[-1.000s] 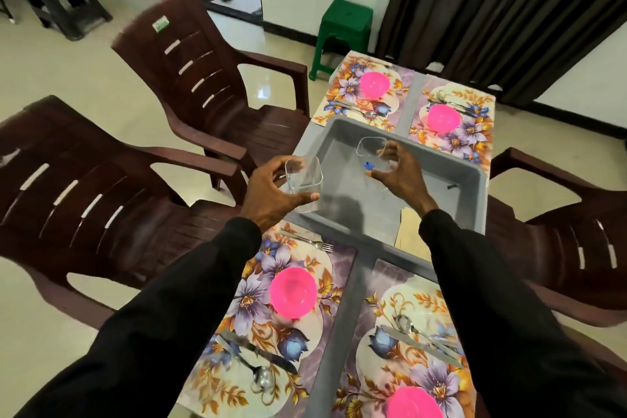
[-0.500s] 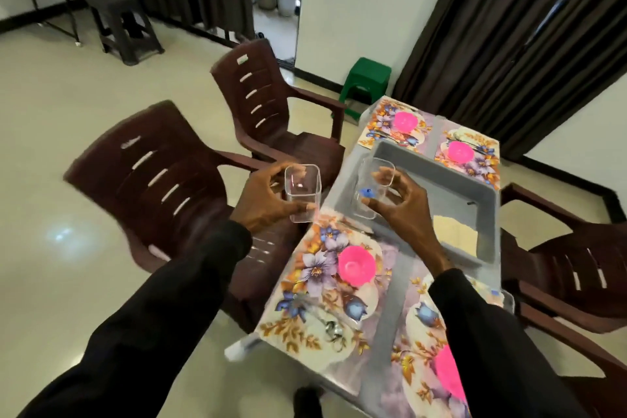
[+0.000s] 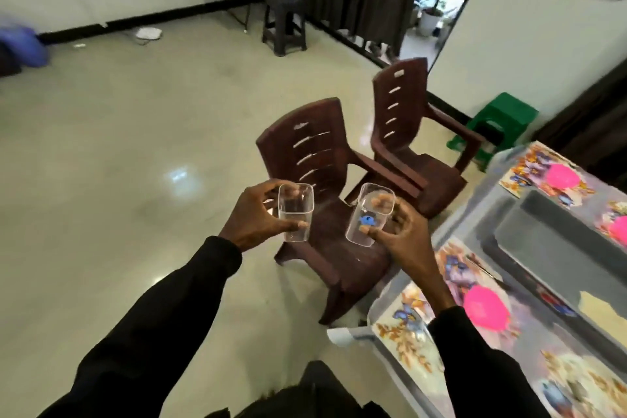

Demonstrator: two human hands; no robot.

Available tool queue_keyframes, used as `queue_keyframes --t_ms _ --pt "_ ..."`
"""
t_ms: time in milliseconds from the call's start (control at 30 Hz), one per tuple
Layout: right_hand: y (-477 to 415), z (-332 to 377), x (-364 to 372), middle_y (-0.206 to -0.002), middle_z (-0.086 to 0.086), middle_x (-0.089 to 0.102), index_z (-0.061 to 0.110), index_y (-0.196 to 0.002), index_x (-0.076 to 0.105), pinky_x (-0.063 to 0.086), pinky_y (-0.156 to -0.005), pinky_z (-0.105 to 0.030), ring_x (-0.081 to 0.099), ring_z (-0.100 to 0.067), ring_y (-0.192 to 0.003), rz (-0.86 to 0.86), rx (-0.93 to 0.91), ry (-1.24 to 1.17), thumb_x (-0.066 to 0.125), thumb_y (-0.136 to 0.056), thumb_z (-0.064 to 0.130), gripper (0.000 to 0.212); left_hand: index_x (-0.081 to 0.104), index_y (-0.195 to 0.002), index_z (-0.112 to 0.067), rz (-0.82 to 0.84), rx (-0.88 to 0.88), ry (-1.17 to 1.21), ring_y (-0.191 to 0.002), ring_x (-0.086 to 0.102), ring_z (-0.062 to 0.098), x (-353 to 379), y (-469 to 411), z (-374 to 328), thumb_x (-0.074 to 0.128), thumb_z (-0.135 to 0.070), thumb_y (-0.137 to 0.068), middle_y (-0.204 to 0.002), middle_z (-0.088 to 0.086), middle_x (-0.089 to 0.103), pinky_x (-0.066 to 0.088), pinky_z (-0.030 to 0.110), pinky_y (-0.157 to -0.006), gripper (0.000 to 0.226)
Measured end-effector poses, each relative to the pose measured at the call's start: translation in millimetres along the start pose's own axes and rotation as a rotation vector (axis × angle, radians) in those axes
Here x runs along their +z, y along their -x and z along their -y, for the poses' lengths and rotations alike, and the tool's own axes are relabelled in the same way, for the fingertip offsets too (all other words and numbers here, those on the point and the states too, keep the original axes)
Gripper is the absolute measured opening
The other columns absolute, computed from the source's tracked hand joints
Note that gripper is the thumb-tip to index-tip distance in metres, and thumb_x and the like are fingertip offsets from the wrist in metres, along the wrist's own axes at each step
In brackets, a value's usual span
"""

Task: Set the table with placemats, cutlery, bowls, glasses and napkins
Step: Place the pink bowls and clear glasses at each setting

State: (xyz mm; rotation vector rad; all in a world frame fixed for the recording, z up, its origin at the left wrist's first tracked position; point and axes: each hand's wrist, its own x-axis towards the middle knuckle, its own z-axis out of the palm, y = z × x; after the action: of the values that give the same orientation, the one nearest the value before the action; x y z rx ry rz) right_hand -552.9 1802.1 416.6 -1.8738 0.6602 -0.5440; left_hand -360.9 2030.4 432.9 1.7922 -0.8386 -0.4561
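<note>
The left hand (image 3: 258, 219) has its grip closed round a clear square glass (image 3: 294, 212), thumb in front and fingers behind. The right hand (image 3: 403, 241) grips a tilted glass with a blue sticker (image 3: 369, 215) the same way. Both glasses hang over the brown chair (image 3: 315, 163) and tiled floor (image 3: 135, 146), beside the table (image 3: 468, 207) rather than above it. A slack fingertip hold on such smooth walls could drop one before it reaches a placemat (image 3: 454, 268).

Both your arms reach forward, black sleeves to the wrists. Your left hand (image 3: 258, 219) grips a clear glass (image 3: 294, 214), your right hand (image 3: 405, 241) grips a second glass (image 3: 368, 219), thumbs on the near faces.
</note>
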Motion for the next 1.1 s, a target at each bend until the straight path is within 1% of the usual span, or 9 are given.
queue_keyframes --t_ms 100,233,333,500,633,833,933,1000,1100 --pt "-18 12 40 -0.108 0.003 0.076 0.009 -0.120 0.068 0.059 -0.083 -0.023 0.073 -0.008 -0.099 0.046 -0.004 -0.034 0.092 -0.066 0.001 0.061 0.069 -0.120 -0.023 -0.047 -0.037 -0.022 -0.108 0.067 0.004 -35 -9 18 0.098 -0.025 -0.063 -0.114 -0.012 0.073 0.051 0.014 -0.092 0.063" --pt "-50 23 86 -0.116 0.002 0.074 0.015 -0.122 0.067 0.058 -0.091 -0.028 0.070 -0.013 -0.110 0.089 0.003 -0.113 0.090 -0.069 0.002 0.060 0.070 -0.115 -0.025 -0.094 -0.069 -0.020 -0.109 0.067 0.004 -72 -33 38 0.099 -0.026 -0.062 -0.111 -0.014 0.073 0.051 0.015 -0.092 0.060" --pt "-82 24 120 -0.118 0.006 0.073 0.019 -0.125 0.065 0.058 -0.092 -0.029 0.070 -0.011 -0.111 0.121 0.003 -0.134 0.087 -0.075 0.005 0.057 0.070 -0.116 -0.026 -0.109 -0.103 -0.017 -0.109 0.066 0.004 -101 -61 55 0.099 -0.026 -0.062 -0.111 -0.014 0.073 0.052 0.019 -0.094 0.061" --pt "-162 22 167 -0.123 0.001 0.072 0.015 -0.130 0.063 0.058 -0.096 -0.046 0.068 -0.016 -0.115 0.132 -0.004 -0.107 0.091 -0.071 0.007 0.065 0.072 -0.115 -0.023 -0.157 -0.131 0.015 -0.111 0.068 0.008 -146 -125 80 0.100 -0.022 -0.060 -0.112 -0.010 0.074 0.054 0.033 -0.101 0.062" --pt "-221 26 202 -0.125 0.001 0.071 0.017 -0.129 0.064 0.057 -0.098 -0.049 0.067 -0.018 -0.118 0.143 -0.011 -0.108 0.092 -0.069 0.010 0.067 0.071 -0.116 -0.021 -0.146 -0.128 0.009 -0.113 0.068 0.011 -178 -184 98 0.100 -0.022 -0.060 -0.114 -0.008 0.074 0.054 0.036 -0.103 0.063" --pt "-302 47 243 -0.127 0.003 0.069 0.016 -0.133 0.061 0.055 -0.102 -0.040 0.064 -0.011 -0.122 0.184 0.003 -0.104 0.092 -0.065 0.018 0.075 0.071 -0.118 -0.020 -0.128 -0.154 0.036 -0.115 0.067 0.011 -218 -270 121 0.099 -0.018 -0.061 -0.116 -0.008 0.074 0.053 0.038 -0.104 0.064" --pt "-344 50 260 -0.124 0.007 0.070 0.022 -0.129 0.063 0.056 -0.101 -0.037 0.066 -0.007 -0.117 0.148 0.001 -0.092 0.092 -0.065 0.018 0.070 0.071 -0.119 -0.022 -0.095 -0.153 0.025 -0.116 0.067 0.012 -236 -318 137 0.100 -0.023 -0.060 -0.117 -0.007 0.073 0.053 0.041 -0.105 0.066" --pt "-373 49 272 -0.124 0.010 0.070 0.025 -0.127 0.064 0.055 -0.102 -0.040 0.066 -0.008 -0.118 0.135 0.013 -0.077 0.093 -0.067 0.017 0.066 0.070 -0.120 -0.022 -0.066 -0.150 0.020 -0.117 0.066 0.013 -249 -353 149 0.100 -0.025 -0.060 -0.118 -0.008 0.073 0.054 0.041 -0.104 0.067" --pt "-418 49 292 -0.125 0.011 0.069 0.027 -0.127 0.064 0.055 -0.102 -0.045 0.064 -0.011 -0.121 0.097 0.033 -0.086 0.093 -0.067 0.026 0.066 0.070 -0.120 -0.023 -0.028 -0.131 0.017 -0.116 0.067 0.014 -268 -408 166 0.099 -0.026 -0.060 -0.118 -0.008 0.073 0.054 0.041 -0.103 0.067"
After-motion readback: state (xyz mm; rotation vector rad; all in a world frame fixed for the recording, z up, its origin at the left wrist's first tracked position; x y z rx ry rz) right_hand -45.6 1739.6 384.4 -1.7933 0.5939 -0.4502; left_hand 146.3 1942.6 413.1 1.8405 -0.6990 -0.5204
